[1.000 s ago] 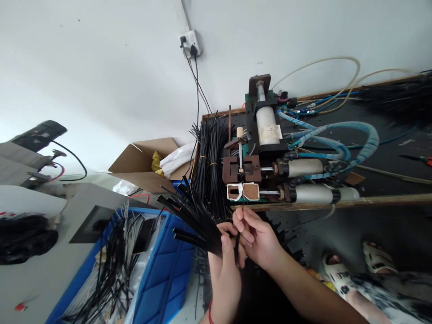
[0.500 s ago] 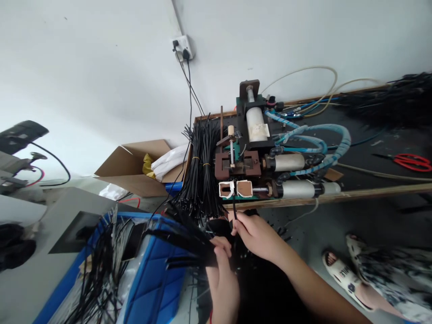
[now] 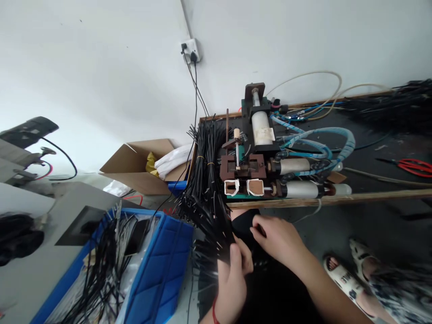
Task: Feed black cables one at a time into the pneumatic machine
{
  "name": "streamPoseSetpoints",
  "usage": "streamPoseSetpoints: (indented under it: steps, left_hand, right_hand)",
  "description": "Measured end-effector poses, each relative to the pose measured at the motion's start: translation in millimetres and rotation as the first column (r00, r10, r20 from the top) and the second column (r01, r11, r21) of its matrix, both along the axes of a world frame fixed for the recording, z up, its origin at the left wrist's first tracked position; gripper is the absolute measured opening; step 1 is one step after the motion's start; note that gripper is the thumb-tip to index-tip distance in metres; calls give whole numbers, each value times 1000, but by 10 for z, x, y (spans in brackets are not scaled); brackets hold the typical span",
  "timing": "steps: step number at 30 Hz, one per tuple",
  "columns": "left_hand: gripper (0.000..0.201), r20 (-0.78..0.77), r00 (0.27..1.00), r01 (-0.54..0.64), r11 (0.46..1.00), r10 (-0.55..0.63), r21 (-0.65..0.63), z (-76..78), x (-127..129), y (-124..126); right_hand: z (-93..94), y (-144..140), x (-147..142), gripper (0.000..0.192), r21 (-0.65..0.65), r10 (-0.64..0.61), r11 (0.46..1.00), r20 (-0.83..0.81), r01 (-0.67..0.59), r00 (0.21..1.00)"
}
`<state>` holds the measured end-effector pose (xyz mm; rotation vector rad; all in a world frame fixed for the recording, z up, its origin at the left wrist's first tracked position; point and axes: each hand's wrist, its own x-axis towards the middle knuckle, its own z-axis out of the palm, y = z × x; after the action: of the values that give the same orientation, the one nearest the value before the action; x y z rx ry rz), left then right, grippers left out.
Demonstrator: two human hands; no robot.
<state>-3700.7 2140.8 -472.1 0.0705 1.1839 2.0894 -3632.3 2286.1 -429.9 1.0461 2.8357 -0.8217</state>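
Low in the head view, the left hand clenches a fan of black tubes, their long axes pointing toward eleven o'clock. Just beside, at three o'clock, the right hand curls knuckles-up; its grasp cannot be told.

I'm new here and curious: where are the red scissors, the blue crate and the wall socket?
red scissors (image 3: pixel 416 167), head view, on a handle loop.
blue crate (image 3: pixel 165 265), head view, on its side wall.
wall socket (image 3: pixel 191 47), head view, on its white plate.
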Motion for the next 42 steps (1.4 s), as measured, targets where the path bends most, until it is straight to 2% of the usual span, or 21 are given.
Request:
streamPoseSetpoints:
  steps: [1,2,4,7,9,10,13,15,16,18,22,27,38,42]
  left_hand:
    - [43,-86,994,62,998,-64,-22,9,-23,9]
    - [49,-154,982,100,994,-105,-45,16,-46,19]
    - [51,-230,968,78,992,-98,-96,32,-91,36]
    - [42,-268,963,-31,986,-15,-165,78,-144,60]
    - [45,-268,963,-47,985,1,-166,125,-168,75]
    - [47,-261,965,-47,987,5,-153,150,-178,83]
    - [49,-239,970,-70,992,44,-102,222,-203,106]
    - [45,-227,972,-76,995,61,-60,262,-221,125]
    - [43,-227,972,-73,997,61,-41,281,-232,136]
    - [39,-238,970,-56,998,51,-18,313,-255,160]
    - [36,-258,965,-56,998,48,-23,335,-297,203]
    - [34,-310,950,-59,997,42,-47,287,-327,220]
    - [37,-298,953,-76,995,51,-72,317,-310,231]
    - [37,-301,952,-69,995,44,-72,321,-314,229]
  right_hand:
    - [38,-18,-17,16,-57,-14,998,-176,4,984]
    - [75,-46,-36,19,-134,-20,991,-350,-29,937]
    - [135,-122,-83,24,-281,-37,944,-606,-171,795]
    - [154,-244,-186,25,-390,-125,875,-752,-285,647]
    - [112,-310,-276,26,-487,-255,823,-776,-292,577]
    - [80,-339,-324,27,-561,-345,772,-764,-297,546]
    - [-27,-414,-460,33,-777,-612,532,-627,-336,482]
    - [-80,-450,-529,35,-846,-722,393,-527,-361,448]
    - [-97,-462,-554,36,-860,-755,344,-492,-378,432]
    - [-113,-470,-588,38,-863,-794,281,-455,-420,403]
    - [-98,-436,-617,37,-845,-817,217,-431,-488,383]
    - [-99,-371,-648,34,-848,-813,129,-388,-515,434]
    - [-129,-325,-675,34,-846,-800,114,-389,-522,457]
    - [-126,-319,-680,36,-846,-798,125,-397,-519,455]
